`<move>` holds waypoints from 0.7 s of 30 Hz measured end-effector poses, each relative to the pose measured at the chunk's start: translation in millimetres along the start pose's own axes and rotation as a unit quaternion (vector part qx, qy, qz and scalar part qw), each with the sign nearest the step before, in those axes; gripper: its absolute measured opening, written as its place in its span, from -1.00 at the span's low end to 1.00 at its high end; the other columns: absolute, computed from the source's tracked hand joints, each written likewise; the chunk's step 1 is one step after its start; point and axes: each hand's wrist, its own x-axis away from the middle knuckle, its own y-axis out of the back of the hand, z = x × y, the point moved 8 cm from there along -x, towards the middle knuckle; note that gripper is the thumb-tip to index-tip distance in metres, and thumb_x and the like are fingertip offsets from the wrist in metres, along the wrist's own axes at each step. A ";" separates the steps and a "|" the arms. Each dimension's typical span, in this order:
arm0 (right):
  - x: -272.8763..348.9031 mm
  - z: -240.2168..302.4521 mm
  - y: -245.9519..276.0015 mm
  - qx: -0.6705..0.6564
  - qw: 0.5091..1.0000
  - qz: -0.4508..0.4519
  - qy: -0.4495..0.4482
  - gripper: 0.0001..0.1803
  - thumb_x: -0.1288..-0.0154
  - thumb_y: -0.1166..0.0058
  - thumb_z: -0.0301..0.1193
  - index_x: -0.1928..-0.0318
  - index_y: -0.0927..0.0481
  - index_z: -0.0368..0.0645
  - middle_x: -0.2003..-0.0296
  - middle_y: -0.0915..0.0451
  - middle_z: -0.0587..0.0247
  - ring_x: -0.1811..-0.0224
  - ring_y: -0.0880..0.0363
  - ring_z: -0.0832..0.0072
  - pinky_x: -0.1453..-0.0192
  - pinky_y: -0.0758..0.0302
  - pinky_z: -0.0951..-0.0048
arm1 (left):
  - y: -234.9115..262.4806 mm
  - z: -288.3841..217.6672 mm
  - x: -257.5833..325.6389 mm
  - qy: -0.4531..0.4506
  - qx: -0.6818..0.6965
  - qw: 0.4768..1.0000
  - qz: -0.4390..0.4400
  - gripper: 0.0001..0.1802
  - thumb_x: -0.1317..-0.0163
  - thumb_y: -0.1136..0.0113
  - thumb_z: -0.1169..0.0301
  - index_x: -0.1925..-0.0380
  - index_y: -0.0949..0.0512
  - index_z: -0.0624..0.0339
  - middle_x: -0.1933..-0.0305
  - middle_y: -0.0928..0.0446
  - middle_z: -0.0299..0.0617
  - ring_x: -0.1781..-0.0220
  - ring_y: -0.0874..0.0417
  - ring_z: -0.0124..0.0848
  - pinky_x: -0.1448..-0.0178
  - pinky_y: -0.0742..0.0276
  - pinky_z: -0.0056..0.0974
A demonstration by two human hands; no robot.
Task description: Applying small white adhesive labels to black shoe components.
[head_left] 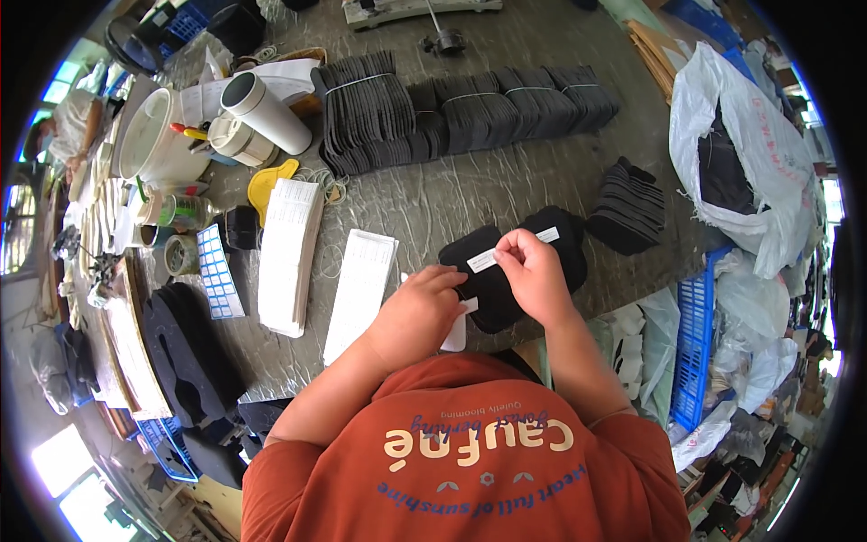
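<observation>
On the table in front of me lies a flat black pad with rounded corners (495,303), overlapping a second black pad (569,257) to its right. My right hand (533,275) pinches a narrow white label (482,261) over the first pad. Another white label (547,235) lies on the second pad. My left hand (420,312) is at the first pad's left edge, fingers bent and closed. A white paper slip (469,305) sticks out beside those fingers; the hand partly hides it and more white paper (455,336) below.
Left of my hands lie a white label sheet stack (361,280), a thicker paper stack (287,262) and a blue-and-white sticker sheet (219,271). Banded black pads (506,104) line the back. A loose black stack (628,208), plastic bag (731,163) and blue crate (694,352) are right.
</observation>
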 end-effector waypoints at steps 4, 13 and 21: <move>-9.1 -22.6 -7.4 0.049 0.999 -0.015 -0.019 -0.93 -0.21 -0.13 -0.55 0.34 -0.53 -0.32 0.49 -0.61 0.12 0.44 -0.60 0.43 0.31 -0.49 0.45 | -15.3 0.8 4.4 0.004 -0.048 0.998 0.047 -0.84 -0.15 -0.19 0.45 0.47 -0.50 0.36 -0.05 -0.53 0.09 -0.21 -0.46 -0.04 -0.27 -0.39 -0.12; -10.2 -26.6 -13.0 0.049 0.998 -0.017 -0.028 -0.92 -0.19 -0.14 -0.53 0.36 -0.56 -0.31 0.51 -0.61 0.09 0.47 -0.62 0.33 0.34 -0.50 0.39 | -15.4 2.4 3.4 0.015 -0.038 0.998 0.057 -0.84 -0.16 -0.17 0.45 0.45 -0.51 0.38 -0.04 -0.53 0.09 -0.21 -0.46 -0.04 -0.29 -0.37 -0.13; -10.1 -19.8 -12.1 0.080 0.996 -0.022 -0.010 -0.93 -0.17 -0.16 -0.54 0.37 -0.57 -0.30 0.50 -0.62 0.07 0.46 -0.63 0.29 0.34 -0.51 0.38 | -18.8 0.7 -2.0 -0.002 -0.069 0.995 0.069 -0.86 -0.13 -0.16 0.45 0.46 -0.54 0.35 -0.15 -0.47 0.08 -0.10 -0.49 -0.13 -0.25 -0.37 -0.11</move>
